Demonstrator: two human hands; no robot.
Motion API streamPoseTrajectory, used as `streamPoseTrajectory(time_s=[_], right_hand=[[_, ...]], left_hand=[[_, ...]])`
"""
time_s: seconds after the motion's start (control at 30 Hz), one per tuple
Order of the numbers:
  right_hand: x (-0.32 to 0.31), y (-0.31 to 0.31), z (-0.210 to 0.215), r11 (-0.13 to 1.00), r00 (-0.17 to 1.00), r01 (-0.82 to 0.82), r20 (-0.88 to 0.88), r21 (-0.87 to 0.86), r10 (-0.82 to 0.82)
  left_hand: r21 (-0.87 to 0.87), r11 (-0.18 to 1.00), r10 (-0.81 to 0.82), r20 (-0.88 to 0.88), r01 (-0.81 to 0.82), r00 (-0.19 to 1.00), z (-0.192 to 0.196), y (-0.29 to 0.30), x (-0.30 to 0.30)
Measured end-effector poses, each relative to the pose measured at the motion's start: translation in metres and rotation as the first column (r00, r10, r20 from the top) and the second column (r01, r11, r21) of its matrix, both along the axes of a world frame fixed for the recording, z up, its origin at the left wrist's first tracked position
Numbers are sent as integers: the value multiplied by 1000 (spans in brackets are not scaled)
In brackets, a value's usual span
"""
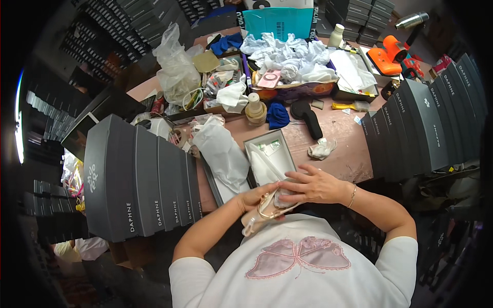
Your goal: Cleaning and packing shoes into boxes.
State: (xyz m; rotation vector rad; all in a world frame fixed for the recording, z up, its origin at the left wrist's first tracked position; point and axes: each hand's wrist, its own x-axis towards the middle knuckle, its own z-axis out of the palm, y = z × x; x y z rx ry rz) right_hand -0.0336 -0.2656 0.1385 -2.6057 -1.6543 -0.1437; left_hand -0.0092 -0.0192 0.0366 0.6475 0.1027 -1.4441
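Note:
Close to my chest, both hands hold a beige shoe (263, 211) with a thin strap and a gold buckle. My left hand (255, 197) grips it from the left side. My right hand (313, 186) lies over its top, where white tissue paper shows. Just beyond the hands an open grey shoe box (255, 150) lies on the table with white wrapping paper (267, 167) inside. Its lid (215, 187) lies to the left, under a sheet of white paper (222, 154).
A row of dark grey shoe boxes (136, 185) stands at my left, another row (426, 123) at my right. The brown table (341, 136) carries crumpled paper (322, 149), a tape roll (255, 110), blue cloth (278, 115), a black brush (308, 118), a tray of white tissue (292, 64), plastic bags (177, 66).

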Motion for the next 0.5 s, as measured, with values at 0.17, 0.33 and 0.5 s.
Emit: streamPoseTrajectory(time_s=[0.17, 0.33, 0.5], right_hand=[[10, 20, -10, 919, 886, 343, -390, 194, -249], [4, 96, -64, 727, 629, 669, -639, 154, -443], [13, 101, -89, 757, 628, 578, -759, 305, -174]], left_hand=[[-12, 859, 513, 20, -513, 858, -6, 19, -38], [125, 637, 706, 301, -760, 641, 7, 7, -68], [165, 448, 859, 194, -879, 475, -6, 11, -80]])
